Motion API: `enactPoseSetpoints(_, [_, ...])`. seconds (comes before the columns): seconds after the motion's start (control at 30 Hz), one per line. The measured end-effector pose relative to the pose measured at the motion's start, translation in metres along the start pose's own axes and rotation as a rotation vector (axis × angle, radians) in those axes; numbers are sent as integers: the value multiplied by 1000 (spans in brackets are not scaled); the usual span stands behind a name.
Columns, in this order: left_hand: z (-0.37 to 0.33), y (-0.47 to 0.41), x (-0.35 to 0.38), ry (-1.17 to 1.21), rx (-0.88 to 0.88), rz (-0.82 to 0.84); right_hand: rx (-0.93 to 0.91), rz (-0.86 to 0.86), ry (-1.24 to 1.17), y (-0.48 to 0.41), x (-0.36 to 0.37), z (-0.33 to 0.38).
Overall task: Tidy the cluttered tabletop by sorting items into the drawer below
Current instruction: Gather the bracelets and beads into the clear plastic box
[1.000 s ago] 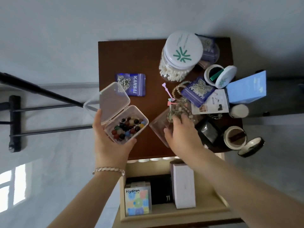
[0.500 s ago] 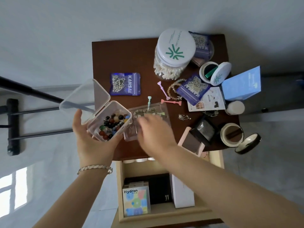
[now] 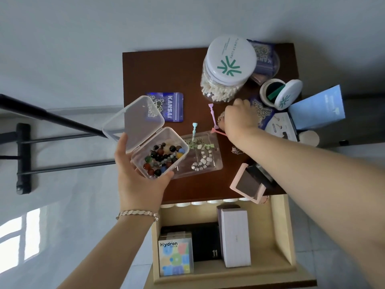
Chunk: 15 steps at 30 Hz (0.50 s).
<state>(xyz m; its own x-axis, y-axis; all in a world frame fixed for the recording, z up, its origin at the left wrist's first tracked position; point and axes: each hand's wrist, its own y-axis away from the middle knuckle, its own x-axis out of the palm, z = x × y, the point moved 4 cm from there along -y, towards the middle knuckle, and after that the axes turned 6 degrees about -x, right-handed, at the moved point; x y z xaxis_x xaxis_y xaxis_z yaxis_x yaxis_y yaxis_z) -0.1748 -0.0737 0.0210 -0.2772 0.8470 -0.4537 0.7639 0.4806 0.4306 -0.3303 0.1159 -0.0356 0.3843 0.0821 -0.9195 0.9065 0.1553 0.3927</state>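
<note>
The drawer (image 3: pixel 283 232) stands pulled out under the tabletop's near edge. It holds a Hydron box (image 3: pixel 175 257), a black box (image 3: pixel 205 243) and a pale upright box (image 3: pixel 235 238), with bare floor along its right wall. A pink frame (image 3: pixel 248 184) overhangs the near edge.

At the near-left part of the tabletop (image 3: pixel 166 69) the left hand (image 3: pixel 137 184) grips the clear bead box (image 3: pixel 160 157), lid open, jutting past the left edge and touching a clear tray (image 3: pixel 208 161) of chains. The right hand (image 3: pixel 239 117) reaches mid-right with fingers curled down by a beaded bracelet (image 3: pixel 220 117); whether they have closed on it cannot be told.

The far-left corner is bare wood beyond a Kansai packet (image 3: pixel 168 107). A swab jar (image 3: pixel 227 67) and an open tin (image 3: pixel 270 91) crowd the far right. Pale floor tiles (image 3: pixel 62 49) surround the table, and a black rack (image 3: pixel 23 157) stands to the left.
</note>
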Motion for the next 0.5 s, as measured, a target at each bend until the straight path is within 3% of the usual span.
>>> enactPoseSetpoints(0.1, [-5, 3, 5, -4, 20, 42, 71, -231, -405, 28, -21, -2])
enactPoseSetpoints(0.17, [-7, 4, 7, -26, 58, 57, 78, -256, -863, 54, -39, 3])
enactPoseSetpoints(0.2, [-10, 5, 9, -37, 75, 67, 25, -278, -981, 67, -51, 8])
enactPoseSetpoints(0.27, [-16, 6, 14, -66, 109, 100, -141, -296, -1038, 89, -68, 20])
enactPoseSetpoints(0.37, [-24, 8, 26, -65, 168, 160, -369, -179, -883, 106, -72, 40])
enactPoseSetpoints(0.43, [-29, 11, 37, -8, 173, 197, -422, -75, -813, 111, -65, 43])
enactPoseSetpoints(0.5, [-30, 13, 42, 14, 167, 217, -426, -91, -820, 115, -65, 34])
